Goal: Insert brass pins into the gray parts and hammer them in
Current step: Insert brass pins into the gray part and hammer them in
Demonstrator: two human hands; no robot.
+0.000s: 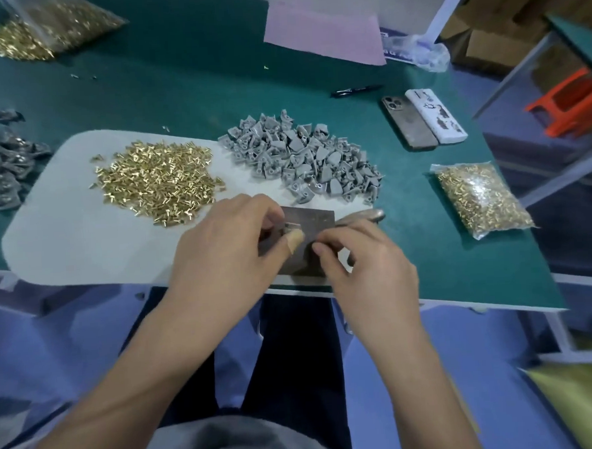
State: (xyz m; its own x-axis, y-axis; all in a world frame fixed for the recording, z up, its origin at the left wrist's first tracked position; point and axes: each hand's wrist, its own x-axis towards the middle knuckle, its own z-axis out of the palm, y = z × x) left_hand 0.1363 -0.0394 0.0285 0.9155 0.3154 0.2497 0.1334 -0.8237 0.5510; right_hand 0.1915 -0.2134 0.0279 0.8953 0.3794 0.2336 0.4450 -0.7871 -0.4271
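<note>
Both hands meet over a small metal block (pixel 310 220) at the near edge of the green worktop (pixel 191 92). The left hand (pixel 227 252) has its fingers curled, and its grip pinches a small gray piece with a brass pin (pixel 289 228) showing at the thumb tip, which wears a bandage. The right hand (pixel 365 268) sits just beside it, thumb and forefinger pressed together at the same spot; what they pinch is too small to tell.

The block lies partly on a white mat (pixel 61 216). On the mat sit a loose heap of brass pins (pixel 158 180) and, to its right, a heap of gray parts (pixel 305 158), both just beyond the hands. A rounded metal tool (pixel 369 215) lies touching the block's right side, mostly hidden behind the right hand.

Further right a clear bag of pins (pixel 478 197) lies on the worktop, with two phones (pixel 423 119) face down beyond it and a black pen (pixel 356 90) near them. At the far left are a darker pile of parts (pixel 3 164) and another open bag of pins (pixel 44 28). A pink sheet (pixel 322 34) lies at the far edge
</note>
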